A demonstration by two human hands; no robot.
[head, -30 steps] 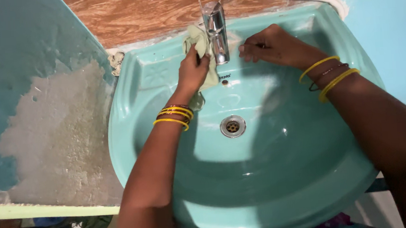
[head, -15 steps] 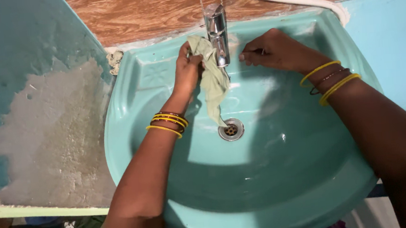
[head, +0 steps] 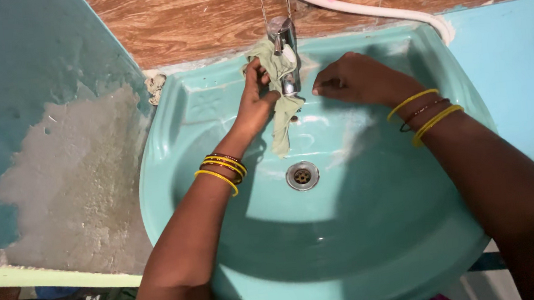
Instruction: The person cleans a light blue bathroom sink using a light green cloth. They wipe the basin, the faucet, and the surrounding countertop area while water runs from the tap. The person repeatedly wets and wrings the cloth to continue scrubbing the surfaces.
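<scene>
My left hand (head: 255, 100) grips a pale green cloth (head: 282, 101) and presses it against the chrome tap (head: 284, 41) at the back of a teal wash basin (head: 174, 176). The cloth wraps the tap's left side and its tail hangs down toward the round metal drain (head: 302, 176). My right hand (head: 353, 76) rests on the basin's back ledge just right of the tap, fingers curled, holding nothing that I can see. Both wrists carry yellow and dark bangles.
A white hose (head: 364, 9) runs along the wood-patterned wall behind the basin. To the left stands a teal wall with a large patch of bare grey plaster (head: 73, 184) and a pale green ledge (head: 48, 275). A crumpled scrap (head: 155, 86) sits at the basin's back left corner.
My left hand has lifted the cloth higher onto the tap, so its tail no longer reaches the drain. My right hand has stayed beside the tap.
</scene>
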